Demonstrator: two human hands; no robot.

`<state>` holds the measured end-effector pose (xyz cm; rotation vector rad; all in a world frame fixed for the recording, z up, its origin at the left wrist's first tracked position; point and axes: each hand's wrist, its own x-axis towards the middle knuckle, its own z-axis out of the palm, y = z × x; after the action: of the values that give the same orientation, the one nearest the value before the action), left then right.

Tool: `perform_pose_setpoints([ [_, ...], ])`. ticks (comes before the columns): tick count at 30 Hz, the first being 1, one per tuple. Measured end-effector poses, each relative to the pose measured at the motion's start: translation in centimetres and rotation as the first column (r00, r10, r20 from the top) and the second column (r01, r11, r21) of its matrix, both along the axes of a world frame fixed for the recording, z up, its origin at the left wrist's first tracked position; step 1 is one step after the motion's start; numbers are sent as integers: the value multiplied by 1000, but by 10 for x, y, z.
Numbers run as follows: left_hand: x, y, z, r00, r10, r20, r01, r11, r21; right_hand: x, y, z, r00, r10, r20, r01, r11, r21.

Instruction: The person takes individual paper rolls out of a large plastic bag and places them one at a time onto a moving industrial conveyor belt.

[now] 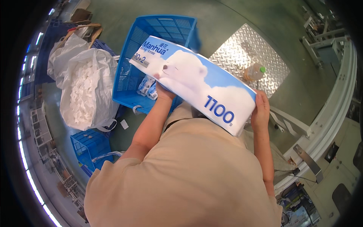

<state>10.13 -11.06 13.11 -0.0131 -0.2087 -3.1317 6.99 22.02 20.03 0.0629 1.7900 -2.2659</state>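
Note:
Between my two hands a long tissue pack [223, 94], blue and white with a white bear printed on it, is held tilted in front of my body. My left hand [163, 92] grips it from below near its left part, with the fingers partly hidden under it. At the right end my right hand [261, 109] is closed on the edge, fingers along the side. Behind the pack's left part stands a blue plastic basket [126, 64]. A few small blue-and-white packs [146, 86] lie inside it, partly covered by the held pack.
Left of the basket sits a big white woven sack [66, 108] full of white scraps [83, 94]. A smaller blue crate [85, 142] is below it. A bottle with a green cap [254, 72] stands on a metal tread plate [242, 45]. A machine frame [332, 125] runs along the right.

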Motion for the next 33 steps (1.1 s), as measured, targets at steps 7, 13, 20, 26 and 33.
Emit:
perform_pose_setpoints([
  [7,-21,47,-4,984,-122,128,110,989,97,-22,-34,45,903,296,-312,-215,939,269],
  [13,-40,56,13,895,-369,251,360,929,84,-29,-44,58,834,428,-348,-306,884,354],
  [20,-33,64,33,898,-382,216,398,917,-30,-48,-75,58,792,541,-282,-468,836,286],
  [26,-54,73,7,985,-130,112,133,991,-21,-67,-108,44,770,569,-290,-451,806,384],
  [33,-36,69,-7,841,-490,231,443,867,226,-72,-98,14,799,562,-216,-455,798,395],
])
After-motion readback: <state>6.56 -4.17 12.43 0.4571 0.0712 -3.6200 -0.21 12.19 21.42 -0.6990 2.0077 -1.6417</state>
